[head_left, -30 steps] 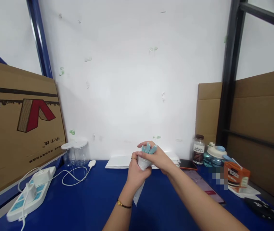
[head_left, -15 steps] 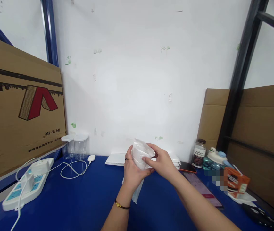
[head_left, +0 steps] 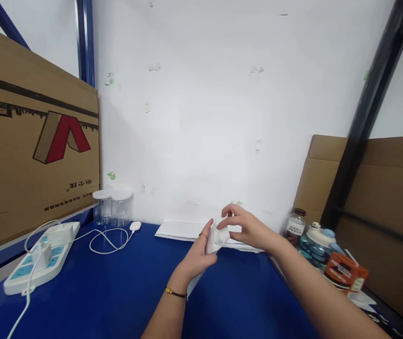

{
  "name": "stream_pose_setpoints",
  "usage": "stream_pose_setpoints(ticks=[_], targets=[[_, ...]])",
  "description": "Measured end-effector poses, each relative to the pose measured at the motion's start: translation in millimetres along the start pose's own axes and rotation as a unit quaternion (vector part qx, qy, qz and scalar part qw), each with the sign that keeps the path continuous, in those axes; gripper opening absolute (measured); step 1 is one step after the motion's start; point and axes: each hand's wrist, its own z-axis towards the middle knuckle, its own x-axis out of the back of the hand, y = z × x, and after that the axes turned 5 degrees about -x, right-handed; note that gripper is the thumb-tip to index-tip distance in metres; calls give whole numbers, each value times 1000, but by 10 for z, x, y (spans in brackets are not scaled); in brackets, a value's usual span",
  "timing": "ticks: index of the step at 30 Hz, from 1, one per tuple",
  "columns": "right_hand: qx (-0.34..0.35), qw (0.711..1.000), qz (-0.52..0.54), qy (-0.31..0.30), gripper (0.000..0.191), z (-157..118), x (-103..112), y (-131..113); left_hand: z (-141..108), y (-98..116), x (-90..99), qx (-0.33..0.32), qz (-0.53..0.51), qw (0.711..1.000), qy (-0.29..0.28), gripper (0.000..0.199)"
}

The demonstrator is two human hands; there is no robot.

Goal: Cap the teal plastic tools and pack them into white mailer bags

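My left hand (head_left: 199, 252) is closed around a white, thin, crumpled wrapping (head_left: 213, 242) above the middle of the blue table. A strip of it hangs down below the palm. What lies inside, if anything, cannot be made out. From the right, my right hand (head_left: 242, 226) reaches over the wrapping's top, its fingers bent and apart. The fingertips and thumb are close to a white end that sticks out; whether they touch it is unclear. Behind both hands lies a stack of flat white sheets (head_left: 178, 230) against the wall.
At the left stand a power strip (head_left: 54, 259) with plugs and a white cable, two clear lidded jars (head_left: 120, 212) and a big cardboard box (head_left: 70, 174). On the right are a brown-capped bottle (head_left: 295, 226), a teal bottle (head_left: 314, 247) and an orange box (head_left: 342, 273).
My right fingers have loosened from the wrapping and spread above it. The wrapping looks narrower and more bunched in my left hand. The camera view has shifted slightly.
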Motion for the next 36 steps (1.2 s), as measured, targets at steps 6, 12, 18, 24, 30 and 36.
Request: stream_pose_setpoints(ticks=[6,12,18,24,30,36], targets=[[-50,998,38,1,22,157,-17,257,5,-56,136,38,-12,997,62,68],[-328,900,143,249,35,30,-201,1129,66,-289,350,79,37,933,350,59],[-539,791,66,281,26,-385,-548,1780,63,-267,454,107,-2,869,482,54],[-496,800,-153,301,43,-291,-796,1620,63,-360,488,152,-184,788,567,50],[-149,965,-213,36,42,272,-1418,934,70,-548,502,261,-330,697,581,22],[-194,957,-213,-16,26,558,-1787,754,70,-625,443,313,-375,680,547,25]])
